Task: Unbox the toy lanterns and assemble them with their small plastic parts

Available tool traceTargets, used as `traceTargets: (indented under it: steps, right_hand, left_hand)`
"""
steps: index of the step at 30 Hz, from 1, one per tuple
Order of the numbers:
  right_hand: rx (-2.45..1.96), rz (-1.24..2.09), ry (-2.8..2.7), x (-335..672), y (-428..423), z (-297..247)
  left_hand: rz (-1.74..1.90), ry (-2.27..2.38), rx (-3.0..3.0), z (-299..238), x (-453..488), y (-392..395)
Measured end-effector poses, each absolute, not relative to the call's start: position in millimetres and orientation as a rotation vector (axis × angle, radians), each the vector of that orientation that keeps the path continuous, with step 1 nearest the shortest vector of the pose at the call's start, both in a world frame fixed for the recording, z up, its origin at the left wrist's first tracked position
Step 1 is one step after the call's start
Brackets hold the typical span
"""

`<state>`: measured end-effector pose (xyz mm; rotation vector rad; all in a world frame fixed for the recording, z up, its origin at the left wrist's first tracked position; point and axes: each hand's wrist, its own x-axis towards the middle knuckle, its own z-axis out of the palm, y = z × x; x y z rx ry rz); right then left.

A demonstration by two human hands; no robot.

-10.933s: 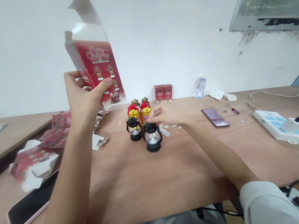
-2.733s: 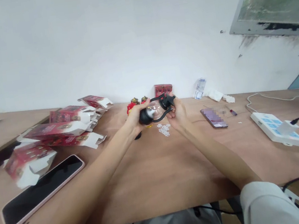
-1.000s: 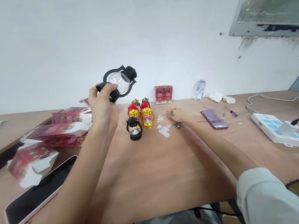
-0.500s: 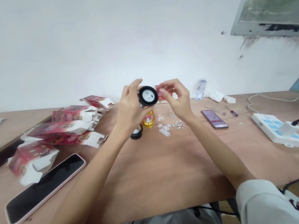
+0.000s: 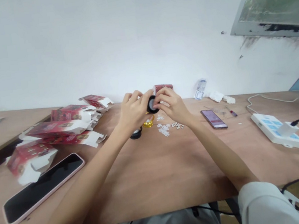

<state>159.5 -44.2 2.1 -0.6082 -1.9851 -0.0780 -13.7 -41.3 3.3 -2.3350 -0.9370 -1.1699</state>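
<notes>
My left hand (image 5: pixel 135 110) grips a round black-rimmed piece with a pale centre (image 5: pixel 151 104), raised above the table. The fingers of my right hand (image 5: pixel 171 104) are pinched together against its pale face; whether something small is between them I cannot make out. Below my left hand stands a yellow see-through piece (image 5: pixel 149 122), partly hidden. Beside it lies another black-rimmed round piece (image 5: pixel 136 133). Small white flat parts (image 5: pixel 164 130) and a scatter of little round buttons (image 5: pixel 177 125) lie on the table under my right hand.
Opened red-and-white boxes (image 5: pixel 57 128) pile up at the left, near a large phone (image 5: pixel 45 188). To the right are a smaller phone (image 5: pixel 214 119), a screwdriver (image 5: pixel 232 113), crumpled tissue (image 5: pixel 216 96) and a white power strip (image 5: pixel 278 130) with cables. A red box (image 5: pixel 163 87) stands by the wall.
My right hand has moved left onto the round piece's face. The piece has shifted slightly right and down and is tilted toward my right hand.
</notes>
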Motion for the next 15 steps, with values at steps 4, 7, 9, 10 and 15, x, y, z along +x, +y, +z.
traceTargets:
  steps: [4,7,9,10,15]
  right_hand:
    - [-0.597,0.310,-1.715,164.5,-32.7,0.0]
    - [-0.682,0.460,-1.519,174.4,-10.0,-10.7]
    - [-0.859,0.430,-1.572,180.3,7.4,-26.3]
    - [-0.975,0.422,-1.617,182.0,15.5,-36.5]
    - [-1.255,0.437,-1.668,179.3,45.6,-88.8]
  left_hand:
    - [-1.151,-0.994,-2.280,7.8,-18.7,-39.9]
    - [-1.166,-1.016,-2.227,13.1,-26.4,-37.8]
    - [-1.209,-1.010,-2.202,15.7,-30.6,-36.6]
    - [-1.228,-1.006,-2.198,16.7,-31.7,-36.6]
    - [-1.224,-1.003,-2.281,18.0,-28.3,-41.4]
